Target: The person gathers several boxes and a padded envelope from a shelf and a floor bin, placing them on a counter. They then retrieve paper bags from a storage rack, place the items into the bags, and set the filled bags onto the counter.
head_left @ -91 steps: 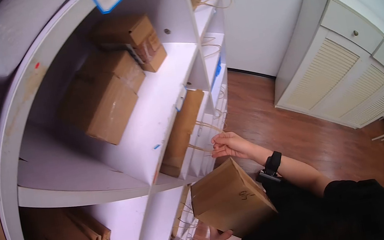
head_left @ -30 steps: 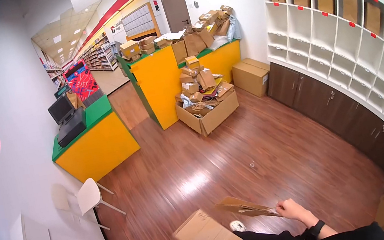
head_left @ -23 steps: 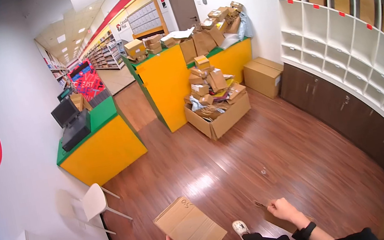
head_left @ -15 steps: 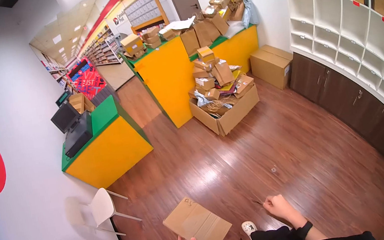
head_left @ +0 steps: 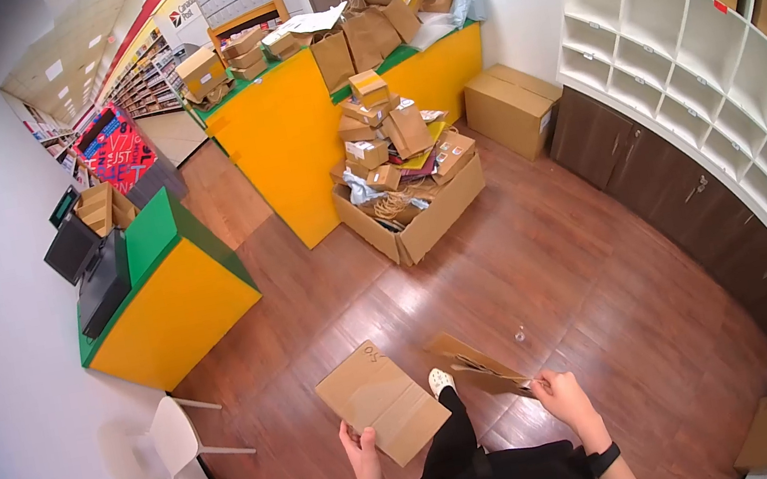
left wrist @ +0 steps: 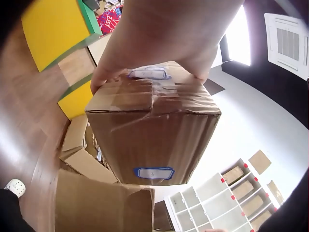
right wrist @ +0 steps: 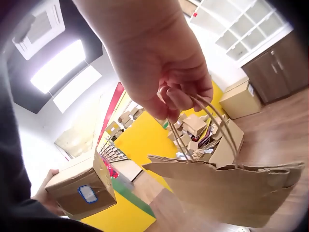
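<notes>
My left hand grips a brown cardboard box with handwriting on its top, fingers and thumb at its near end. Blue-edged labels show on that box in the left wrist view, where the hand spans it. My right hand holds a brown paper bag by its twisted handles. In the right wrist view the handles loop over the curled fingers of the hand, and the bag hangs below, its top edge nearly closed.
Ahead stands a large open carton heaped with parcels, before a yellow counter piled with boxes and bags. A closed carton and white cubbies are right. A second counter and white chair stand left.
Since the shelf view, the person has turned toward the room and the right hand has taken the bag. Lately the bag has swung up into view, and a leg has come forward.
</notes>
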### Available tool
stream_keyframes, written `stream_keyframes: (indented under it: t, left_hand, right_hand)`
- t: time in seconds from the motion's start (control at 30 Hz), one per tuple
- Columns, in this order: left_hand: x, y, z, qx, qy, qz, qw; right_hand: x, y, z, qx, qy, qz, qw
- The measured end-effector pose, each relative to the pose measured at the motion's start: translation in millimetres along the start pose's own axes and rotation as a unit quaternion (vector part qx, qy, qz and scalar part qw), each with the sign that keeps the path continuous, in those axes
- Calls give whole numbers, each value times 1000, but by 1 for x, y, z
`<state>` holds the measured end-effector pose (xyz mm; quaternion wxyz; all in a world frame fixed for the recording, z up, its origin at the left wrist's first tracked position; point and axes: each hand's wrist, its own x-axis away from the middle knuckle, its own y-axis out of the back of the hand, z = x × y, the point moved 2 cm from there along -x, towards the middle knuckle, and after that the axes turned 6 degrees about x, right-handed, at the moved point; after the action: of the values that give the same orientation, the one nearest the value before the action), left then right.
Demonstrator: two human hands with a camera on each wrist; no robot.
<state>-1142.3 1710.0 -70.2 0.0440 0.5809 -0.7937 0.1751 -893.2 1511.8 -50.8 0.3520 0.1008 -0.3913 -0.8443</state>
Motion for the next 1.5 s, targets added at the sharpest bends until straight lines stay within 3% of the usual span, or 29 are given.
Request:
stream_keyframes:
  t: [0.13,0.23,0.43,0.63,0.8,1.0,1.13,1.27,1.3,1.37,1.4,1.43,1.47,1.5]
  left_hand:
    - [-78,-38,3,2,9,32,999]
    - [-127,-70,-24,16,-9,55,998]
    - [-227,-90,-54,17,-36,55,998]
    - [-279,-99,-73,11,-20,41,999]
    - [-332,-97,-69,22,-28,-15,999]
    - [-425,-94,-73,60,-33,-90,994]
    - [-490,-117,-113,-40,15,-167,985]
    - [-551,-136,-153,-63,-68,-173,981]
    - [-566,-133,-151,-62,-82,-181,978]
    - [-581,-138,-164,-7,-72,-185,980]
    - [-593,-143,-169,24,-69,-185,980]
    - [-605,-144,-169,39,-68,-186,979]
    - [-615,-141,-165,54,-68,-188,978]
    - [-625,-136,-162,67,-69,-189,977]
  right_hand:
    - [-57,-11,-24,66,-15,-76,995]
    - [-110,-4,-6,134,-15,-63,989]
    - [-227,14,56,26,40,-81,996]
    - [-275,0,53,3,-48,-86,995]
    - [-352,-14,57,33,-38,-59,997]
    - [-509,-29,80,39,1,-59,998]
    - [-631,-13,85,40,15,-157,987]
    - [-817,51,65,26,3,-259,965]
    - [-865,78,80,42,46,-286,956]
    - [-927,135,168,121,126,-443,880]
    - [-951,163,220,42,106,-423,899]
    - [-980,185,263,23,188,-482,856]
    - [-994,206,316,36,190,-488,851]
    - [-991,215,375,-15,251,-517,818]
